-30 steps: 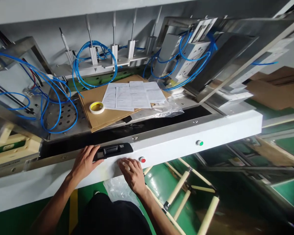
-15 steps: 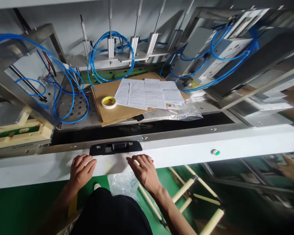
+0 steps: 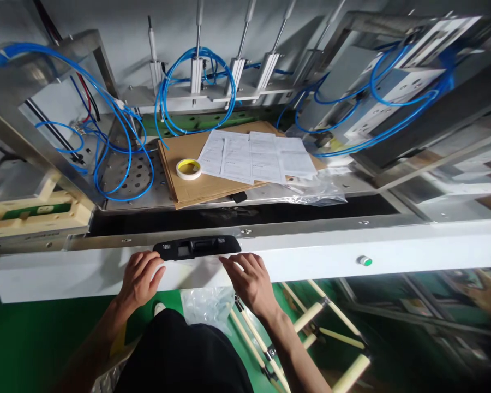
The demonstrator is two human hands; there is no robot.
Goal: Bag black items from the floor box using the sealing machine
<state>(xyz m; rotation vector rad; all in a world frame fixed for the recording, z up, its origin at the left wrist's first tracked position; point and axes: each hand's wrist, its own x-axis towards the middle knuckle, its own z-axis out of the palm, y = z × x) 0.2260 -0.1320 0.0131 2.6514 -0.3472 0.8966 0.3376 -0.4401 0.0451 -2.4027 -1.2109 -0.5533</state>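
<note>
A long black plastic trim panel (image 3: 186, 250) with rectangular cut-outs lies on the front ledge of the machine. My left hand (image 3: 141, 277) rests palm down at its left end, fingers bent and loosely apart, the tips at the panel's lower edge. Below the panel's right end is my right hand (image 3: 251, 281), also palm down with bent fingers. Its foremost fingertip comes close to the lower edge; whether it touches, I cannot tell. Neither hand visibly holds anything.
Behind the white beam (image 3: 311, 259) with a green button (image 3: 365, 261) lie cardboard sheets (image 3: 213, 191), printed papers (image 3: 253, 155) and a tape roll (image 3: 189, 169). Blue air hoses (image 3: 167, 93) loop around cylinders. A clear plastic bag (image 3: 207, 308) hangs below the beam.
The view has shifted slightly, moving the scene rightward in the picture. My right hand sits a little closer to the panel, and the red button beside it is now hidden.
</note>
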